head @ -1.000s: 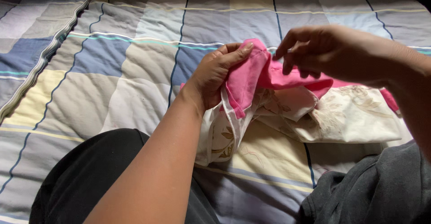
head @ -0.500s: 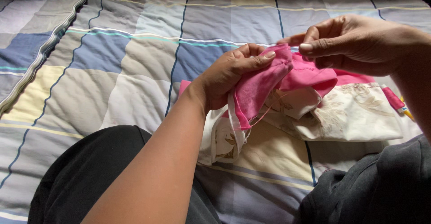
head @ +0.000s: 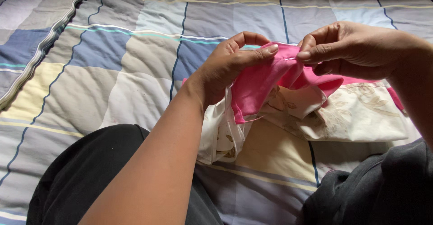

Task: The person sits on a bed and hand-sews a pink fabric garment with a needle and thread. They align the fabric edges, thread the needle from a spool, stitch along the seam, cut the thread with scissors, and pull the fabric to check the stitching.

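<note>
My left hand (head: 230, 64) pinches the upper edge of a pink cloth (head: 257, 87), thumb on top and fingers curled behind it. My right hand (head: 352, 49) pinches the same pink edge just to the right, and a thin needle (head: 291, 59) shows between its thumb and forefinger. The pink cloth joins a cream fabric with a faint floral print (head: 356, 112) that lies spread to the right and hangs down below my left wrist. A thin thread (head: 252, 119) loops under the pink fold.
Everything rests on a quilted bedspread (head: 126, 58) of grey, blue and yellow squares. My legs in dark trousers (head: 90, 180) fill the bottom left and the bottom right corner. A piped seam of the quilt (head: 40, 53) runs diagonally at the far left.
Both hands have lifted the pink edge higher and drawn close together. My right hand went from spread fingers above the cloth to a tight pinch on its edge.
</note>
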`<state>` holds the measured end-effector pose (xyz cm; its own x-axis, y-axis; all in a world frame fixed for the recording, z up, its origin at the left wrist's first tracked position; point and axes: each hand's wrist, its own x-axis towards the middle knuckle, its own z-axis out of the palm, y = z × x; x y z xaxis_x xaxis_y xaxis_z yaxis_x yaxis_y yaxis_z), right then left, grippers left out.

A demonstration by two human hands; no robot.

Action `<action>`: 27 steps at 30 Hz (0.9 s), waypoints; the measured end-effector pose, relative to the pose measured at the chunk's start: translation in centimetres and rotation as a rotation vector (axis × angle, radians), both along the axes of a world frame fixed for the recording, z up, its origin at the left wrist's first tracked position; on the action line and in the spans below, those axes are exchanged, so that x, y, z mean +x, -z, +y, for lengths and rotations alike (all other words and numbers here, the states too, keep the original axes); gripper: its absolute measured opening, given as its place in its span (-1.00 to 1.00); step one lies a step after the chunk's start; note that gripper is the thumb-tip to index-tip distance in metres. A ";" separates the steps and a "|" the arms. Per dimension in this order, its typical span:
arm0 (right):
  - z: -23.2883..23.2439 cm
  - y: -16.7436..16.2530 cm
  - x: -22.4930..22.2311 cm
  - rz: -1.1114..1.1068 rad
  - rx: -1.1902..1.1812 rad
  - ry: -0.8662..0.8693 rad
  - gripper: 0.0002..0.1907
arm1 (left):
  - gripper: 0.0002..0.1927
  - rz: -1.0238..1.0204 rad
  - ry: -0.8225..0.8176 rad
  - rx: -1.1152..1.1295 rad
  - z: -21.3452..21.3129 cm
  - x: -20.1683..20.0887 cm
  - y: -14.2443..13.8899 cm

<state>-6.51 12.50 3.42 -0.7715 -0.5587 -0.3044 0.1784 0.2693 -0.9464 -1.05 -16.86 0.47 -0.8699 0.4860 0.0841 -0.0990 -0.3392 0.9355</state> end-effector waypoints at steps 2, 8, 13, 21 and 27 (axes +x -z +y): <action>-0.3 0.1 0.0 0.009 0.012 0.036 -0.81 | -0.46 -0.005 -0.035 -0.023 0.1 -0.1 -0.1; -0.5 0.0 -0.2 0.038 -0.052 0.124 -0.79 | -0.36 0.035 -0.047 0.018 0.1 -0.5 0.0; -0.3 -0.2 0.1 0.052 -0.064 0.151 -0.78 | -0.29 0.019 -0.037 0.051 0.0 -0.8 -0.1; -0.7 -0.7 0.6 0.082 -0.037 0.188 -0.77 | -0.27 0.025 -0.057 0.038 0.0 -0.6 -0.4; -1.5 -0.8 1.0 0.110 0.039 0.229 -0.77 | -0.28 0.021 -0.052 0.067 0.0 -0.6 0.0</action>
<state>-5.51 11.01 4.22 -0.9062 -0.3553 -0.2294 0.1352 0.2704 -0.9532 -1.63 -16.90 0.51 -0.8915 0.4328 0.1338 -0.0600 -0.4056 0.9121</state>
